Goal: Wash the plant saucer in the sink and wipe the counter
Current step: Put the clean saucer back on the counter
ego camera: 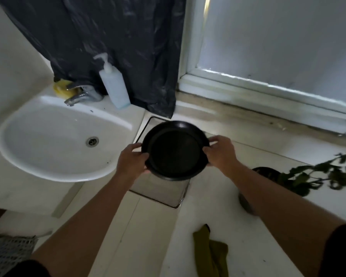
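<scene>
Plant saucer (175,150) — frame centre, held aloft | left hand (131,158), right hand (221,150): fingers curled on opposite rims — likely for steady carry | sink (48,136) centre left, not yet reached

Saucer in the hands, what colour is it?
Black; the saucer shows plainly in the head view.

The sink basin (54,136) at left centre lies open from above; along its back rim the tap (80,95), a yellow sponge (62,88) and a soap dispenser (115,86) stand close together beneath a hanging dark sheet (118,47); a leafy plant (318,174) crowds the right edge; an olive cloth (210,254) lies at lower right on the counter (148,236).
</scene>
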